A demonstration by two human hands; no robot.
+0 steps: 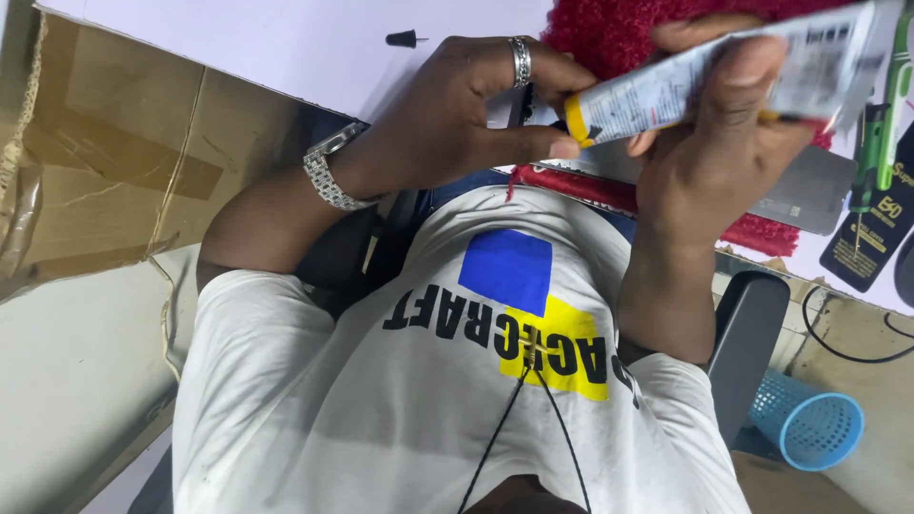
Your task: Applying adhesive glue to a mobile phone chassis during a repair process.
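My right hand [709, 157] grips a white squeeze tube [724, 81] with dark print and a yellow band near its tip, held level above my lap. My left hand [466, 109], with a silver ring and a metal watch [328, 171] at the wrist, pinches the tip of the tube [574, 122] between thumb and fingers. Whether a cap sits under those fingers is hidden. Behind both hands a red fuzzy cloth [609, 38] lies on the white table [286, 48]. A small black cone-shaped cap [402, 39] rests on the table left of my left hand.
A grey flat device [809, 195] lies on the red cloth at the right. Beside it are a green-handled screwdriver in its pack [881, 143], a cardboard box [105, 152] at the left, a black chair armrest [752, 333] and a blue mesh basket [809, 424] on the floor.
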